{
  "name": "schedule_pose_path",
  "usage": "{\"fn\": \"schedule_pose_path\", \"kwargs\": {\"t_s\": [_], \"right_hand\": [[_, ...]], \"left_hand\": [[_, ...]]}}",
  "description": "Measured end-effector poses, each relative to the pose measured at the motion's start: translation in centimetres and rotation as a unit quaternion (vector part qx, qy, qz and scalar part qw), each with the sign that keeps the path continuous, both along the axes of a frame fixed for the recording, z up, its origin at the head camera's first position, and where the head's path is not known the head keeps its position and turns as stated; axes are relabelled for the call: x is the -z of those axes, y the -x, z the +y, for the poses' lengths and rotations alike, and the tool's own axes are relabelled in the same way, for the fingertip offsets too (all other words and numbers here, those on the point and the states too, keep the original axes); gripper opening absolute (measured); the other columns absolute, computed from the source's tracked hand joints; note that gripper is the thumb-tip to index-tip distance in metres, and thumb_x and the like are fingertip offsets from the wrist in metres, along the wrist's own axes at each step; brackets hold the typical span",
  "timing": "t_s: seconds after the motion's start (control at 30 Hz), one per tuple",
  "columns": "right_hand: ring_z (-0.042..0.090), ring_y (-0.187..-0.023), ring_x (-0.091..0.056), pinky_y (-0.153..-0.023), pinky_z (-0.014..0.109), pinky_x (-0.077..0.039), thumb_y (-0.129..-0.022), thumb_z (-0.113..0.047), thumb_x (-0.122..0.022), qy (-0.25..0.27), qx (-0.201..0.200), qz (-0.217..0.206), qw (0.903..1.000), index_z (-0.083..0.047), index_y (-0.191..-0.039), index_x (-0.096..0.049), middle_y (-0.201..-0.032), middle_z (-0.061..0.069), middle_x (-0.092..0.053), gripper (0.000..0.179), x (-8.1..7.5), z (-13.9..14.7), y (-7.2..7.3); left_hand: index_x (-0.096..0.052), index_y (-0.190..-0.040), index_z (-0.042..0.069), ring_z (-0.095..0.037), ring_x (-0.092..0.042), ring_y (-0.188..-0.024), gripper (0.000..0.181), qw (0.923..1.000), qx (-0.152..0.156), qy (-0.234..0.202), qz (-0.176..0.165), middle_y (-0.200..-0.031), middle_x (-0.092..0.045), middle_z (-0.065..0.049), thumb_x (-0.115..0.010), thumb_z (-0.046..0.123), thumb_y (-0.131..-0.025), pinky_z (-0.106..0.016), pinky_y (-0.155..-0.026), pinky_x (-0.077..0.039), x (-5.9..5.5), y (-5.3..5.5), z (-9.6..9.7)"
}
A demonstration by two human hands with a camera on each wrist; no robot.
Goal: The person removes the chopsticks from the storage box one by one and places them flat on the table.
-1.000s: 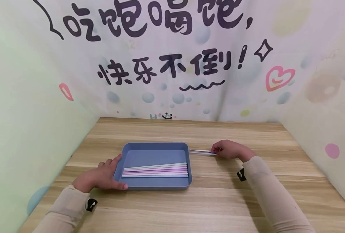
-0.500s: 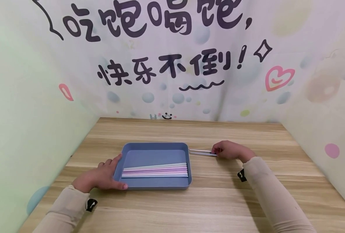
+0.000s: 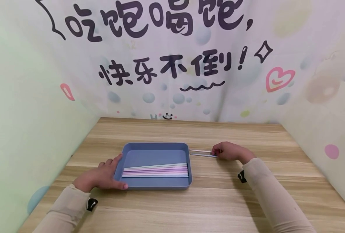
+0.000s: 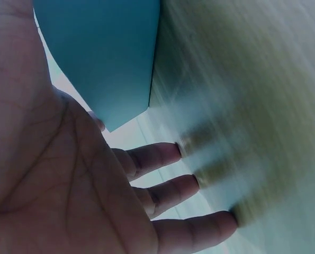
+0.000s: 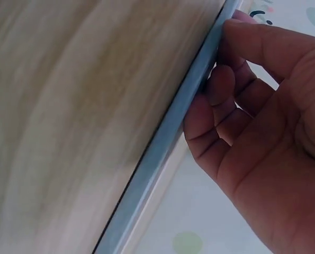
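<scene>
A blue-grey tray [image 3: 152, 157] lies on the table, with several pastel chopsticks [image 3: 155, 170] side by side in its near half. My left hand [image 3: 104, 176] rests against the tray's left end, its thumb at the near left corner and a finger along the left rim. In the left wrist view, the other fingers [image 4: 170, 194] reach past the tray wall. Right of the tray, my right hand [image 3: 229, 151] pinches at the right ends of a whitish chopstick [image 3: 200, 150] and a pale blue chopstick [image 3: 203, 155]. The right wrist view has curled fingers and thumb against the blue chopstick [image 5: 165, 132].
The wood-grain table [image 3: 172, 210] runs back to a printed wall cloth [image 3: 149, 106] with dark lettering. Pale walls stand close at left and right. A small black device [image 3: 92, 204] sits under the left cuff, and another black device [image 3: 241, 176] under the right.
The two chopsticks at my right hand have spread slightly apart, the blue one shifting toward me. My left hand, the tray and its chopsticks have stayed in place.
</scene>
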State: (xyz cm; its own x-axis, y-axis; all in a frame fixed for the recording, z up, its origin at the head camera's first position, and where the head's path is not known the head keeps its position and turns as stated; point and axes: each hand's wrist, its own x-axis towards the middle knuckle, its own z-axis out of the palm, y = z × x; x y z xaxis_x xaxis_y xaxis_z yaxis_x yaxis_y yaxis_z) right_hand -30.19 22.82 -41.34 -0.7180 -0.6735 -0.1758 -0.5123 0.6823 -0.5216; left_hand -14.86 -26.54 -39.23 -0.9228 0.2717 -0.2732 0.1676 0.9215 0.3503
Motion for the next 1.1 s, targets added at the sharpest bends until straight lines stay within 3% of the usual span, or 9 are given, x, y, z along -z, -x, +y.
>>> {"fn": "schedule_pose_path", "kwargs": {"t_s": [0.57, 1.1], "right_hand": [[0.014, -0.072, -0.047, -0.069, 0.031, -0.040, -0.087, 0.008, -0.059, -0.016, 0.010, -0.001, 0.9998, -0.006, -0.098, -0.068, -0.076, -0.003, -0.050, 0.020, -0.3, -0.3, -0.1], [0.016, -0.079, -0.053, -0.074, 0.035, -0.045, -0.094, -0.001, -0.058, -0.037, -0.002, 0.027, 0.9989, -0.007, -0.107, -0.068, -0.086, -0.002, -0.059, 0.018, -2.9, -3.5, -0.5]], "left_hand": [[-0.012, -0.153, -0.005, -0.053, -0.042, -0.116, 0.126, 1.0000, -0.003, 0.002, -0.003, -0.137, -0.037, -0.037, -0.079, 0.064, -0.072, -0.065, -0.093, -0.038, 0.0, 0.1, 0.0], [-0.012, -0.154, -0.003, -0.054, -0.040, -0.118, 0.126, 0.9999, -0.009, 0.005, -0.003, -0.138, -0.036, -0.036, -0.078, 0.066, -0.071, -0.066, -0.093, -0.038, 0.4, 0.2, -0.1]]}}
